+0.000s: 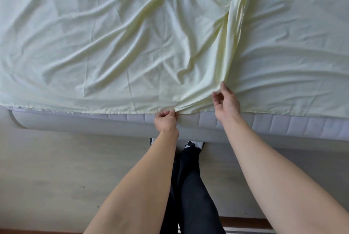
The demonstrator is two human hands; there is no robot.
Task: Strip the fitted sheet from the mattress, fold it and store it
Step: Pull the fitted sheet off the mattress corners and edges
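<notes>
Your left hand, knuckles up, pinches the hem of the pale yellow fitted sheet at the near edge of the mattress. Your right hand, arm extended, grips a raised fold just beside it. The sheet lies rumpled across the mattress top.

Pale yellow sheet, grey quilted mattress, black trousers.

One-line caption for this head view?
Both hands, left and right, pinch the pale sheet at the mattress edge.
</notes>
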